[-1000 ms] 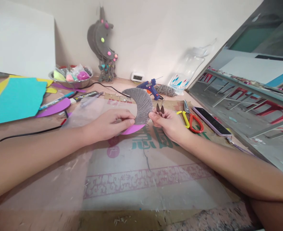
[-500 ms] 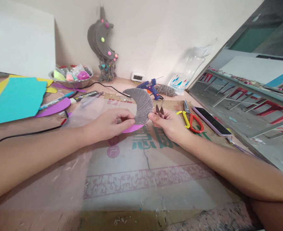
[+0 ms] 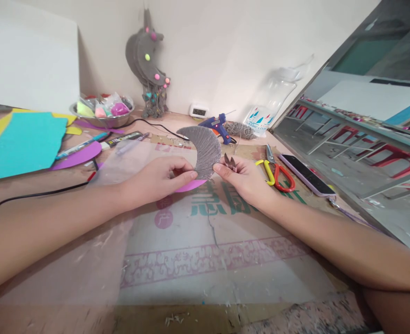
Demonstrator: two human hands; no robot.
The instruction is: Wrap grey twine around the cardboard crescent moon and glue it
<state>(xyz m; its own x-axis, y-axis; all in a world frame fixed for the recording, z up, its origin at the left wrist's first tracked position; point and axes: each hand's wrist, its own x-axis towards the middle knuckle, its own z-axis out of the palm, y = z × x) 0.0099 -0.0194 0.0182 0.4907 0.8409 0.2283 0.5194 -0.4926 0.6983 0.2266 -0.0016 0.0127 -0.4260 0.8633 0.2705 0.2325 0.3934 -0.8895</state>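
Observation:
A crescent moon shape (image 3: 208, 150) wrapped in grey yarn stands above the table, with a bare purple end (image 3: 191, 186) at its bottom. My left hand (image 3: 168, 176) is closed, thumb and fingers pinching the lower left of the crescent. The thumb and fingers of my right hand (image 3: 243, 178) pinch its lower right edge. Two dark pointed blades of small snips (image 3: 230, 162) stick up from that same hand; their handles are hidden. A short yarn end shows near my right thumb.
Behind the crescent lie a blue glue gun (image 3: 216, 125) and a grey yarn bundle (image 3: 240, 130). Scissors (image 3: 284, 178) and a phone (image 3: 307, 175) are at right. A finished moon hanging (image 3: 145, 58), a bowl (image 3: 103, 121) and turquoise felt (image 3: 23, 144) are at left.
The snips' blades have tilted slightly to the left in my right hand. Both hands keep their hold on the crescent, which has hardly moved.

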